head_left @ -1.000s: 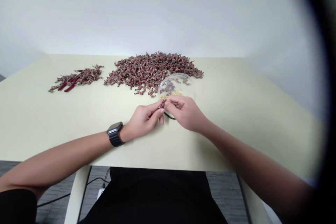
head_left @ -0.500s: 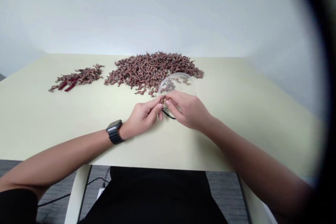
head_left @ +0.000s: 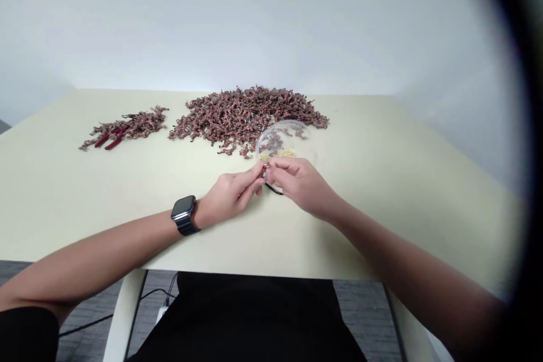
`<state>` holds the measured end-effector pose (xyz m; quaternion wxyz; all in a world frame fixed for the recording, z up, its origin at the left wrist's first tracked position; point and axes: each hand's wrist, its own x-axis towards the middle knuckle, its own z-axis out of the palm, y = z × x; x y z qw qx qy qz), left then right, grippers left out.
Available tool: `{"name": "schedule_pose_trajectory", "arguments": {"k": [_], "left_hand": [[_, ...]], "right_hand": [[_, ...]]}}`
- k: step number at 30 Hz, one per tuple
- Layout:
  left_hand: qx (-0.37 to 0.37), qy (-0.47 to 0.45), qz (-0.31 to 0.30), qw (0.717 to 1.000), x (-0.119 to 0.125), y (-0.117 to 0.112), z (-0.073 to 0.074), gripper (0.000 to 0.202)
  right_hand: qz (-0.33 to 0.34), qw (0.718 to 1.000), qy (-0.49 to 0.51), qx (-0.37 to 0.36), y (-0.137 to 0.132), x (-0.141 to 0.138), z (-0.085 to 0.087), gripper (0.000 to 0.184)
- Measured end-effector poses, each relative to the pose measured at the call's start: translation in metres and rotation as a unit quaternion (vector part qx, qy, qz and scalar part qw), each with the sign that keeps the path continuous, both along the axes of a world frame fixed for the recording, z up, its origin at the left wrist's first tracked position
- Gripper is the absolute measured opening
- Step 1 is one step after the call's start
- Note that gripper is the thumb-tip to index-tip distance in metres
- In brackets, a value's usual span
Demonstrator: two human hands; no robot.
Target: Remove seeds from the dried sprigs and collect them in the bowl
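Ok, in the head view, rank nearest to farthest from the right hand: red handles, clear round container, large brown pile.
1. Clear round container, partly covered by the right hand.
2. Large brown pile, back and left.
3. Red handles, far left.

A pale yellow table (head_left: 85, 192) stands before a plain whitish wall (head_left: 237, 22), softly lit; the grey floor (head_left: 365, 314) below is perhaps carpet

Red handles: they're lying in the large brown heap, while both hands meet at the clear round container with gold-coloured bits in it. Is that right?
Not quite: the head view shows the red handles at the smaller brown pile on the left, not in the large heap. The left hand and right hand do meet at the clear round container with gold-coloured bits.
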<state>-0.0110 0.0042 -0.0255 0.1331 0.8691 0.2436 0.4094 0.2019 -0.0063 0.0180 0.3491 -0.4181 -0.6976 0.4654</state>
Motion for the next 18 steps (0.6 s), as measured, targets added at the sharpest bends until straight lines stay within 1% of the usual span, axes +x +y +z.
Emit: {"name": "schedule_pose_trajectory", "arguments": {"k": [1, 2, 3, 4, 5, 6, 7, 8, 9, 10, 11, 13, 14, 15, 16, 17, 18], "left_hand": [[0.021, 0.008, -0.001, 1.0, -0.001, 0.002, -0.001, 0.049], [0.032, 0.014, -0.001, 0.999, -0.002, 0.003, -0.001, 0.05], [0.033, 0.016, -0.001, 0.999, -0.002, 0.004, -0.001, 0.051], [0.025, 0.014, -0.002, 1.0, -0.002, 0.005, 0.0, 0.05], [0.007, 0.012, -0.001, 1.0, -0.001, 0.004, 0.002, 0.048], [-0.018, 0.008, 0.001, 1.0, -0.001, 0.003, 0.004, 0.046], [-0.049, 0.005, 0.005, 0.999, 0.0, 0.002, 0.006, 0.043], [-0.083, 0.002, 0.009, 0.997, 0.001, 0.001, 0.009, 0.041], [-0.116, 0.0, 0.014, 0.993, 0.003, -0.001, 0.011, 0.04], [-0.144, -0.003, 0.018, 0.989, 0.004, -0.003, 0.014, 0.039], [-0.169, -0.004, 0.02, 0.985, 0.004, -0.004, 0.016, 0.037], [-0.208, -0.005, 0.018, 0.978, 0.006, -0.006, 0.019, 0.037], [-0.224, -0.005, 0.016, 0.974, 0.006, -0.007, 0.02, 0.038], [-0.237, -0.005, 0.013, 0.971, 0.006, -0.008, 0.02, 0.04], [-0.246, -0.007, 0.01, 0.969, 0.007, -0.008, 0.02, 0.041], [-0.249, -0.01, 0.009, 0.968, 0.007, -0.009, 0.019, 0.04], [-0.245, -0.014, 0.009, 0.969, 0.007, -0.009, 0.018, 0.038]], "right_hand": [[0.015, 0.994, 0.045, -0.094, 0.0, 0.0, 0.001, 0.027], [0.031, 0.982, 0.08, -0.169, 0.0, 0.0, 0.003, 0.025], [0.043, 0.971, 0.1, -0.211, 0.001, 0.0, 0.003, 0.024], [0.049, 0.972, 0.1, -0.209, 0.002, 0.001, 0.003, 0.025], [0.044, 0.983, 0.079, -0.161, 0.002, 0.002, 0.002, 0.027], [0.028, 0.996, 0.038, -0.078, 0.003, 0.003, 0.001, 0.029], [0.008, 0.999, -0.019, 0.025, 0.003, 0.004, -0.001, 0.029], [-0.009, 0.988, -0.083, 0.128, 0.004, 0.006, -0.003, 0.029], [-0.017, 0.965, -0.147, 0.217, 0.005, 0.008, -0.005, 0.027], [-0.016, 0.937, -0.203, 0.285, 0.006, 0.01, -0.007, 0.026], [-0.007, 0.91, -0.247, 0.332, 0.008, 0.013, -0.009, 0.025], [0.017, 0.873, -0.3, 0.384, 0.011, 0.017, -0.011, 0.026], [0.024, 0.863, -0.311, 0.397, 0.013, 0.019, -0.012, 0.026], [0.029, 0.861, -0.309, 0.402, 0.014, 0.02, -0.013, 0.027], [0.031, 0.869, -0.296, 0.396, 0.014, 0.019, -0.014, 0.028], [0.031, 0.885, -0.272, 0.377, 0.014, 0.018, -0.014, 0.029], [0.026, 0.908, -0.237, 0.345, 0.013, 0.016, -0.014, 0.029]]}}
